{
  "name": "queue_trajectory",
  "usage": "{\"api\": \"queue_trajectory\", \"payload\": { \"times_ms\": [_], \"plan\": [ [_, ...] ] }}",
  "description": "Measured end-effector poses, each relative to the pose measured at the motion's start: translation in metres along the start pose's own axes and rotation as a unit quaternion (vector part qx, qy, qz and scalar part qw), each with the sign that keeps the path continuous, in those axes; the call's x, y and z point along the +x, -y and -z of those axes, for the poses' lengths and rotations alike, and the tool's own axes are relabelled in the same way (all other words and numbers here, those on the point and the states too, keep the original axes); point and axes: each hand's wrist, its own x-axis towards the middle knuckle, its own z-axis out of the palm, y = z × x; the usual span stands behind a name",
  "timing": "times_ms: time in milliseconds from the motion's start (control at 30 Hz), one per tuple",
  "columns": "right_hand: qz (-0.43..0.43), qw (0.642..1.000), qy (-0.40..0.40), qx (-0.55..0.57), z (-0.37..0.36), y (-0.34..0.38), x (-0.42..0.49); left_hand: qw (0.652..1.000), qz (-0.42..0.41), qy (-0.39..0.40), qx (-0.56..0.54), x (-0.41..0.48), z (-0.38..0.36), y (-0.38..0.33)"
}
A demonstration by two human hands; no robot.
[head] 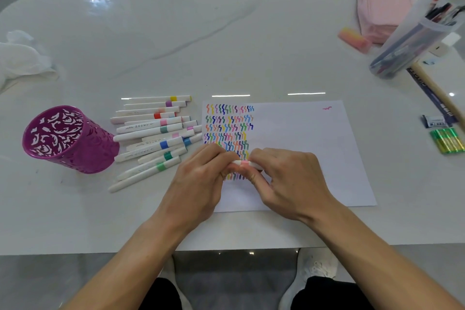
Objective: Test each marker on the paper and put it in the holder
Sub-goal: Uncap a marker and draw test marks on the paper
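Note:
Both hands hold one white marker with a pink band [243, 164] level above the lower part of the white paper [302, 148]. My left hand [201, 178] grips its left end and my right hand [289, 176] grips its right end. Rows of coloured squiggles [229, 133] fill the paper's left side, and one pink squiggle [327, 108] sits near its top right corner. A pile of several white markers with coloured bands [153, 138] lies left of the paper. Further left stands the purple perforated holder [68, 138], which looks empty.
A clear cup of pens [412, 40], a pink pouch [382, 5] and a pink eraser [354, 39] stand at the far right. Green batteries [446, 139] and a wooden stick [437, 93] lie at the right edge. A white cloth [22, 60] lies far left.

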Motion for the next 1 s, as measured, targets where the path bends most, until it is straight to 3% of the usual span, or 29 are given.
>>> {"api": "queue_trajectory", "payload": {
  "times_ms": [300, 533, 1000],
  "plan": [
    [-0.074, 0.995, -0.065, -0.015, 0.016, -0.015, 0.008, 0.998, 0.051, 0.01, -0.02, 0.006, 0.01, 0.005],
    [-0.151, 0.988, -0.017, 0.04, 0.022, -0.037, 0.005, 0.999, 0.045, 0.01, 0.001, 0.005, 0.002, 0.003],
    [-0.128, 0.986, -0.023, 0.1, 0.011, -0.027, 0.002, 0.987, 0.149, 0.016, -0.052, 0.01, -0.004, -0.002]
  ]
}}
